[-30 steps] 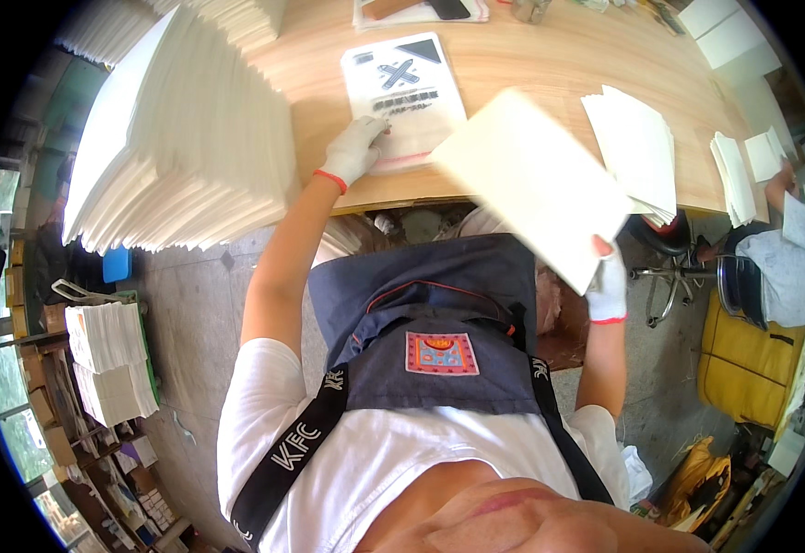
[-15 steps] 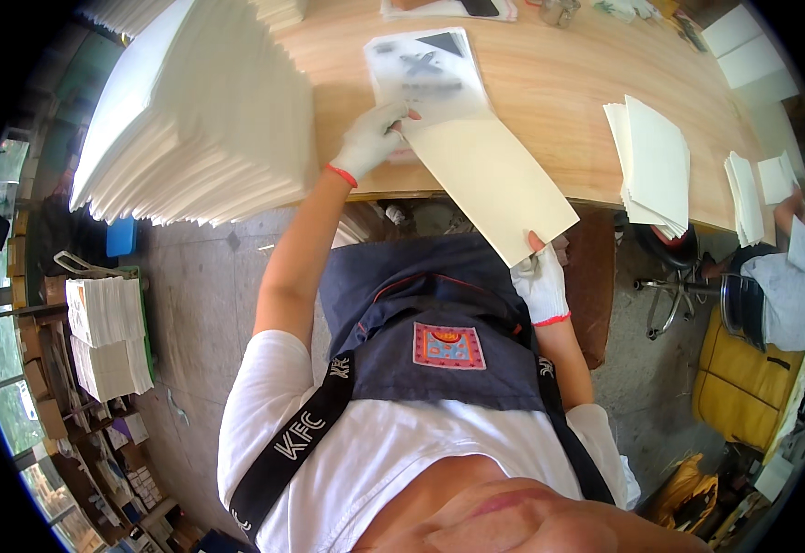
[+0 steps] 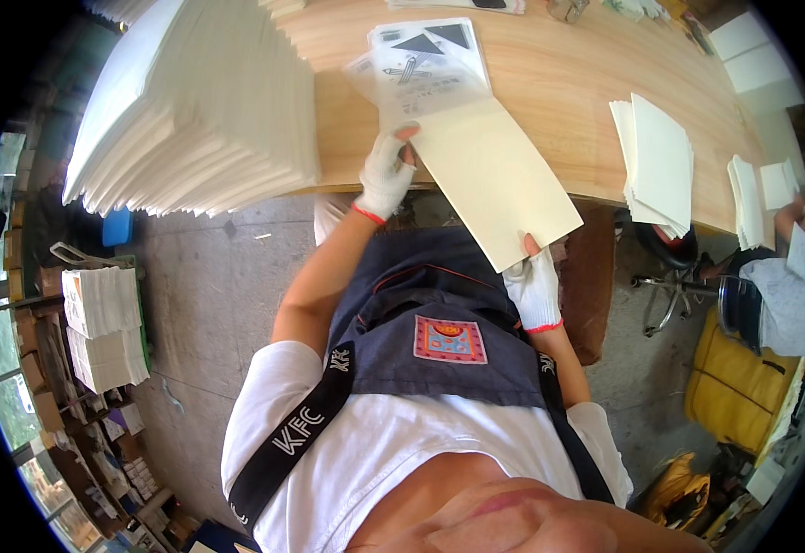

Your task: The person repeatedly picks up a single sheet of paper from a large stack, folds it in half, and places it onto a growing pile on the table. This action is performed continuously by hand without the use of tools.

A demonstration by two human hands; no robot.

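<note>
A cream-coloured paper pad (image 3: 499, 175) slants across the table's near edge, its far end inside or against a see-through printed plastic bag (image 3: 434, 92). I cannot tell how deep it sits in the bag. My left hand (image 3: 387, 173), in a white glove with bare thumb tip, is closed at the corner where bag and pad meet. My right hand (image 3: 535, 281), gloved likewise, grips the pad's near end with the thumb on top and the fingers underneath. Beneath the bag lie more printed bags (image 3: 469, 57) with dark triangles on them.
A tall stack of white paper (image 3: 209, 111) fills the left of the wooden table (image 3: 559, 101). Smaller paper pads (image 3: 658, 166) lie at the right. Beyond them another person's hand (image 3: 789, 214) shows at the right edge. A wheeled chair (image 3: 674, 300) stands on the floor.
My left hand has moved slightly toward me and right, and the printed bag's near end has shifted with it. The pad and my right hand have barely moved.
</note>
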